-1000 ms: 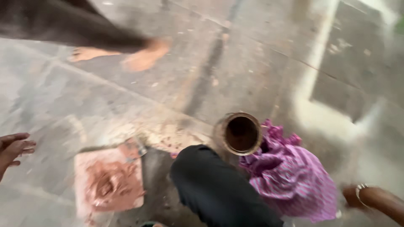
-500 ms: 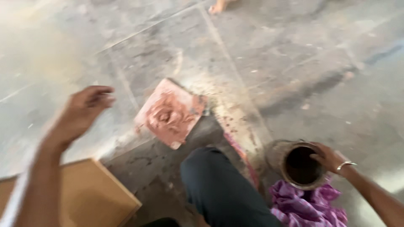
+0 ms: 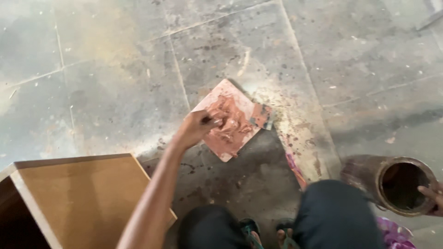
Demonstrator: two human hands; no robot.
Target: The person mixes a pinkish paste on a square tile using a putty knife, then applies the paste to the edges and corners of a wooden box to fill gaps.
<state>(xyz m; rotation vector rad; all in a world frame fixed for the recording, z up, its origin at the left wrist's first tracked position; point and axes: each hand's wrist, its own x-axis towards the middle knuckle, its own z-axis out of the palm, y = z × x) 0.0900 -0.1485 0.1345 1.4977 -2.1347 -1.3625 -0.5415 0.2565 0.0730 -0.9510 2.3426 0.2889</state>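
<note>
A square tile (image 3: 220, 150) lies on the stone floor with a smear of reddish-brown paste (image 3: 233, 122) on it. My left hand (image 3: 198, 127) reaches out over the tile, fingertips in the paste at its near-left part. A small scraper (image 3: 261, 119) rests on the tile's right corner. At the right edge my right hand (image 3: 431, 196) grips the rim of a round, stained metal can (image 3: 399, 184) that is tipped toward me, dark inside. My knees in dark trousers fill the bottom centre.
A brown wooden box or drawer (image 3: 78, 198) stands at the bottom left, close to my left arm. A purple cloth (image 3: 392, 233) lies under the can. The grey stone floor (image 3: 115, 78) around the tile is stained with paste spots.
My left hand has come down from the air onto the paste on the tile. The view has swung left and down; my right hand stays on the can's rim.
</note>
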